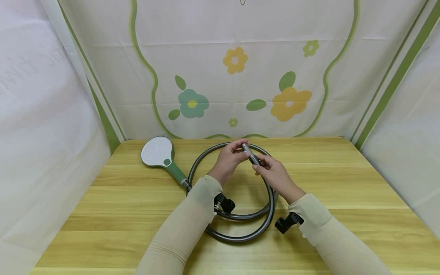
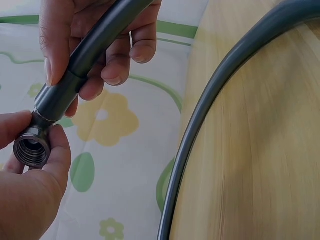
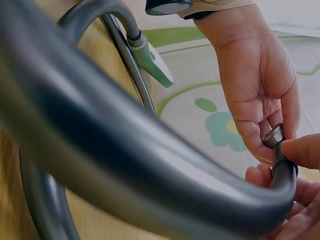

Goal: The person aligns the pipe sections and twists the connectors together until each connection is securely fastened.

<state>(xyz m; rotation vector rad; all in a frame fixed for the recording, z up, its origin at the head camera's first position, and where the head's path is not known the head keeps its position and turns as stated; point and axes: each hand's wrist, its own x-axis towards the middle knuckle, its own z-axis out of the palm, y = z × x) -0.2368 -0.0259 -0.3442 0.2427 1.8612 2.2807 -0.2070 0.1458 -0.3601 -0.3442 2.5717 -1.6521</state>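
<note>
left hand (image 1: 227, 161) and right hand (image 1: 276, 176) hold a hose (image 1: 238, 240) (faint curtain lettering (image 1: 23, 71)).

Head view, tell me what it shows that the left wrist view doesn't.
Only the head view shows the green-and-white round shower head and beige sleeves. Only the left wrist view shows the threaded inside of the silver metal nut. Both show the left hand pinching that nut, the right hand holding the dark grey hose, the light wooden table and the white flower-printed cloth.
</note>
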